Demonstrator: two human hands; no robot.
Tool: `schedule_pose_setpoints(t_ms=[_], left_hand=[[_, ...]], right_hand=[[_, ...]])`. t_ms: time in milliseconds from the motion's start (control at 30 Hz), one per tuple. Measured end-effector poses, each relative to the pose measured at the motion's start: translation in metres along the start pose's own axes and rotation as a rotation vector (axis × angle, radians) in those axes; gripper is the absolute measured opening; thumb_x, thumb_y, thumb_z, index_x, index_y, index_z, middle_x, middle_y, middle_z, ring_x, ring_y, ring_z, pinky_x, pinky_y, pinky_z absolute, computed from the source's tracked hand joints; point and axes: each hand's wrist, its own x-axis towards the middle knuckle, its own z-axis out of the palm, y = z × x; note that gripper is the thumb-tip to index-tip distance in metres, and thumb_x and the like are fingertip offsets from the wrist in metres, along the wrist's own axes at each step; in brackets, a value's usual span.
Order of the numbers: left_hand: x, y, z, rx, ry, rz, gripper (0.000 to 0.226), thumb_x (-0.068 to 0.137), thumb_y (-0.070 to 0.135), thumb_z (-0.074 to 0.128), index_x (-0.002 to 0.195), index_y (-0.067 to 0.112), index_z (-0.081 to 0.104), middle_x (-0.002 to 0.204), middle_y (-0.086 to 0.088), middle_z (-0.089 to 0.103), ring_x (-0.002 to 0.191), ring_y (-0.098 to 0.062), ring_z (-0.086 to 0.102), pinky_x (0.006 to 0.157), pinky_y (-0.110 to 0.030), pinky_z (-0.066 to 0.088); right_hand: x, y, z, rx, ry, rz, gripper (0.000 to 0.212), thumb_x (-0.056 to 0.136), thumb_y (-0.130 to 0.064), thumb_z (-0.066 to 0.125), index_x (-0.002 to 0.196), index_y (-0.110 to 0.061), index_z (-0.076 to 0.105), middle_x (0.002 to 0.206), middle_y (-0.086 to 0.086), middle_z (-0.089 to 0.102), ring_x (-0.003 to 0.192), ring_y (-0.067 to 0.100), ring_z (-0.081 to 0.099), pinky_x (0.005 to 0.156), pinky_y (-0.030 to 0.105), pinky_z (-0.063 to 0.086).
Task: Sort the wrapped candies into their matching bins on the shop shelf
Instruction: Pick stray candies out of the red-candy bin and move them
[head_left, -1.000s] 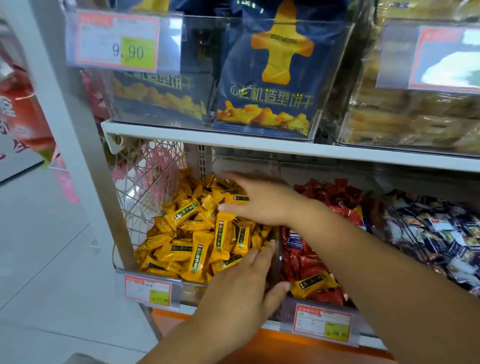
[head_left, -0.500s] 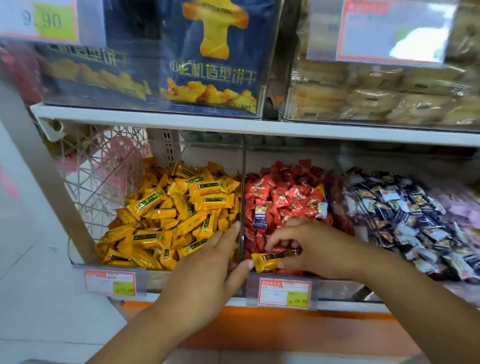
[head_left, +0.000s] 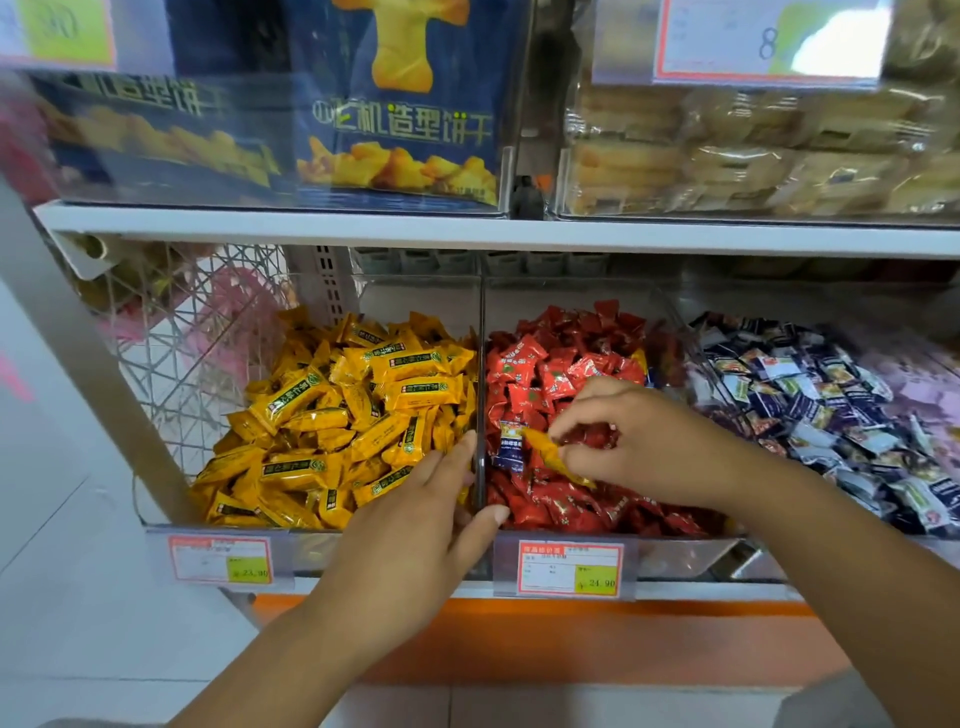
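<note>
Fingertips (head_left: 563, 430) of our right hand (head_left: 641, 441) pinch a stray yellow candy (head_left: 546, 448) just above the red candies (head_left: 563, 364), beside a blue-wrapped piece (head_left: 509, 442). Our left hand (head_left: 410, 530), fingers straight and together, straddles the clear divider (head_left: 481, 358), thumb on the red side. Yellow candies (head_left: 337, 415) lie heaped to its left.

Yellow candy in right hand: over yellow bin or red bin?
Over the red bin: right hand pinches the yellow candy above the red candies, right of the divider.
</note>
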Motion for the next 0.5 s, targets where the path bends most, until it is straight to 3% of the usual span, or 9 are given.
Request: schedule_pose_setpoints(t_ms=[133, 200, 267, 300, 367, 433, 500], left_hand=[[0.0, 0.001, 0.0, -0.005, 0.007, 0.005, 0.069, 0.092, 0.062, 0.031, 0.152, 0.041, 0.005, 0.119, 0.026, 0.04, 0.084, 0.006, 0.048, 0.061, -0.015, 0.037], [0.0, 0.002, 0.0, -0.003, 0.006, 0.004, 0.069, 0.092, 0.061, 0.032, 0.152, 0.041, 0.005, 0.117, 0.027, 0.038, 0.081, 0.008, 0.047, 0.06, -0.014, 0.035], [0.0, 0.002, 0.001, 0.004, 0.01, 0.004, 0.069, 0.091, 0.061, 0.031, 0.152, 0.041, 0.006, 0.116, 0.028, 0.036, 0.08, 0.009, 0.046, 0.058, -0.013, 0.032], [0.0, 0.001, 0.001, 0.005, 0.014, 0.003, 0.068, 0.091, 0.061, 0.031, 0.152, 0.041, 0.007, 0.116, 0.028, 0.036, 0.081, 0.008, 0.046, 0.058, -0.013, 0.032], [0.0, 0.001, 0.001, 0.0, 0.012, 0.006, 0.068, 0.091, 0.062, 0.031, 0.151, 0.041, 0.009, 0.115, 0.028, 0.037, 0.082, 0.008, 0.048, 0.056, -0.013, 0.033], [-0.001, 0.001, 0.001, -0.005, 0.009, 0.013, 0.067, 0.091, 0.062, 0.031, 0.151, 0.042, 0.009, 0.112, 0.028, 0.037, 0.082, 0.009, 0.048, 0.055, -0.013, 0.033], [-0.001, 0.0, 0.001, -0.002, 0.017, 0.021, 0.067, 0.09, 0.062, 0.03, 0.151, 0.043, 0.008, 0.109, 0.028, 0.036, 0.08, 0.011, 0.047, 0.054, -0.013, 0.033]], right_hand=[[0.009, -0.01, -0.008, 0.134, 0.183, 0.05, 0.015, 0.085, -0.036, 0.063, 0.085, -0.021, 0.062, 0.07, -0.016, 0.06, 0.054, -0.003, 0.056, 0.055, 0.022, 0.041], [0.019, -0.028, -0.007, 0.424, 0.251, 0.041, 0.017, 0.091, -0.032, 0.062, 0.1, -0.017, 0.061, 0.08, -0.007, 0.066, 0.058, 0.006, 0.066, 0.053, 0.022, 0.049], [0.029, -0.046, -0.007, 0.759, 0.268, -0.006, 0.023, 0.094, -0.024, 0.059, 0.116, -0.016, 0.058, 0.095, -0.003, 0.068, 0.073, 0.011, 0.071, 0.061, 0.021, 0.055], [0.032, -0.052, -0.009, 0.793, 0.27, -0.025, 0.025, 0.095, -0.021, 0.058, 0.12, -0.019, 0.057, 0.098, -0.002, 0.068, 0.077, 0.009, 0.07, 0.065, 0.02, 0.056], [0.034, -0.047, -0.012, 0.58, 0.231, -0.003, 0.019, 0.096, -0.019, 0.056, 0.113, -0.018, 0.065, 0.094, -0.001, 0.068, 0.073, 0.006, 0.067, 0.066, 0.018, 0.056], [0.029, -0.032, -0.01, 0.21, 0.059, 0.043, 0.013, 0.093, -0.025, 0.061, 0.104, -0.023, 0.068, 0.092, -0.004, 0.067, 0.075, 0.004, 0.062, 0.071, 0.021, 0.056], [0.024, -0.019, 0.005, -0.048, -0.143, 0.041, 0.031, 0.085, -0.037, 0.07, 0.115, -0.03, 0.064, 0.104, -0.012, 0.058, 0.091, 0.004, 0.057, 0.083, 0.027, 0.052]])
